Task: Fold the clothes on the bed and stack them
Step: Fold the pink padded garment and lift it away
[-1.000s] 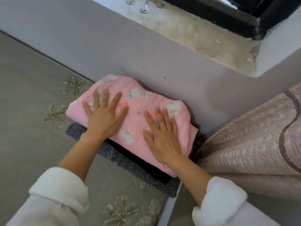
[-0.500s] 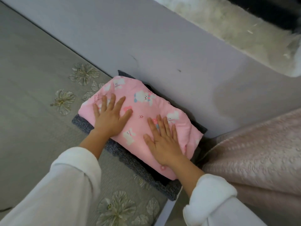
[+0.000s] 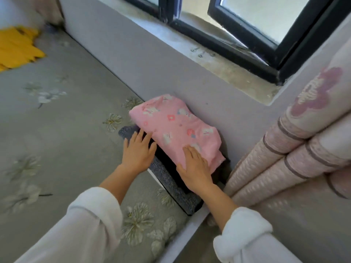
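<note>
left hand (image 3: 137, 151) flat, fingers spread, on the grey folded garment (image 3: 177, 189) — right hand (image 3: 195, 167) flat too, pressing the pink folded garment (image 3: 176, 126) stacked on top.

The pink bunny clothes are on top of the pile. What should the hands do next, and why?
Probably lift both hands away. The pink garment lies folded on top, over the gray garment. The right hand rests flat on the pink one, and the left hand rests at the gray garment's edge. A yellow garment at the far end of the bed looks unfolded.
</note>
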The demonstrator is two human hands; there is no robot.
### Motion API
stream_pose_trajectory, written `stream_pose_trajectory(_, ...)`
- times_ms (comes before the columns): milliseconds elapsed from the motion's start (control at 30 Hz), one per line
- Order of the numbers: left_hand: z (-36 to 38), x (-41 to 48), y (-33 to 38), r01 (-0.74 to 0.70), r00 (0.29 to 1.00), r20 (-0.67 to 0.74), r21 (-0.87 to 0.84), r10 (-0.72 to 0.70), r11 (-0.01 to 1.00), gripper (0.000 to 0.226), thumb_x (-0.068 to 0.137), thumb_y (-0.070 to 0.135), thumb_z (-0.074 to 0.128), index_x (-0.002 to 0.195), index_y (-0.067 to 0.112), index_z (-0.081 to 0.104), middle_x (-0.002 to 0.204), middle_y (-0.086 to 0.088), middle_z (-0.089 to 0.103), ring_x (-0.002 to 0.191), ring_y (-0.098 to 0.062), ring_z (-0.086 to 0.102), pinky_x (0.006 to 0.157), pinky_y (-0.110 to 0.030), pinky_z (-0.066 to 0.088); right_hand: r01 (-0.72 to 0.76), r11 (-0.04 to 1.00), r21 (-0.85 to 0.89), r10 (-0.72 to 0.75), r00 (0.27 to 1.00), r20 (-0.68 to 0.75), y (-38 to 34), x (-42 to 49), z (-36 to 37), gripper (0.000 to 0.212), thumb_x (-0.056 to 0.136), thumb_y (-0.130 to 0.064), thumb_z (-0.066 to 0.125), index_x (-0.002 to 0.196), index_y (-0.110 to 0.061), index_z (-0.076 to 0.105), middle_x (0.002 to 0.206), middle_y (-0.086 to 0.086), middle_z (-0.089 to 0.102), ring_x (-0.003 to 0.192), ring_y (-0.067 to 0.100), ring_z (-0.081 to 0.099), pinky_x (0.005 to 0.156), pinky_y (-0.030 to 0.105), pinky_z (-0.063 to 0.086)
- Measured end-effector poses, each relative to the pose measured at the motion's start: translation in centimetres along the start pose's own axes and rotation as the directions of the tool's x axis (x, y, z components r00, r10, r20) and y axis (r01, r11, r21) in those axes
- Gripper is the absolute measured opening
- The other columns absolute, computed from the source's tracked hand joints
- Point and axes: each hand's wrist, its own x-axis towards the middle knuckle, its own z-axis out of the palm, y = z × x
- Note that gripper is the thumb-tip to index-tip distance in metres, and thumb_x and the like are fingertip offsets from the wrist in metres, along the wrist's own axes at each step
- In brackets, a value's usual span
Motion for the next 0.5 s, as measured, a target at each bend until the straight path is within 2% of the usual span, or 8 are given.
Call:
stream_pose_trajectory(133,-1.2,-10.0,-1.2,0.109,0.994,-0.012,-0.035,-0.109,0.993,0.049,0.101,0.04,0.03,0.148,0.024,0.03,0.158,-0.007,0.021,0.145,-0.026,0.016,0.116,-0.047,0.01,0.087,0.996,-0.015,-0.087,0.996,-0.005,-2.8,-6.5,0.5,0.057,0.098,-0.037,0.042,0.148,-0.015,0.027,0.155,0.003,0.025,0.141,0.02,0.022,0.11,0.039,0.022)
stream_pose_trajectory(267,-2.3,-19.9,-2.9,0.227,0.971,-0.048,-0.118,-0.234,0.967,0.048,0.1,0.035,0.035,0.146,0.019,0.034,0.155,-0.009,0.027,0.144,-0.025,0.021,0.117,-0.042,0.015,0.179,0.983,-0.039,-0.177,0.982,0.066,-6.0,-12.5,1.9,0.057,0.098,-0.037,0.043,0.148,-0.014,0.025,0.154,0.003,0.024,0.141,0.021,0.021,0.11,0.04,0.023)
stream_pose_trajectory(400,-2.8,-30.4,-5.4,0.339,0.929,-0.068,-0.236,-0.364,0.911,0.045,0.1,0.027,0.039,0.143,0.012,0.039,0.148,-0.009,0.038,0.138,-0.024,0.029,0.112,-0.035,0.022,0.281,0.96,-0.023,-0.277,0.955,0.109,-10.4,-18.6,4.3,0.056,0.097,-0.035,0.045,0.146,-0.014,0.028,0.149,0.003,0.031,0.136,0.022,0.027,0.108,0.039,0.026)
stream_pose_trajectory(500,-3.2,-37.0,-8.1,0.433,0.88,-0.073,-0.281,-0.469,0.857,0.043,0.1,0.025,0.04,0.141,0.011,0.04,0.146,-0.009,0.041,0.135,-0.025,0.032,0.11,-0.034,0.024,0.349,0.937,-0.018,-0.341,0.924,0.17,-14.1,-22.2,6.9,0.056,0.095,-0.034,0.046,0.144,-0.013,0.031,0.145,0.004,0.036,0.132,0.023,0.032,0.107,0.039,0.029)
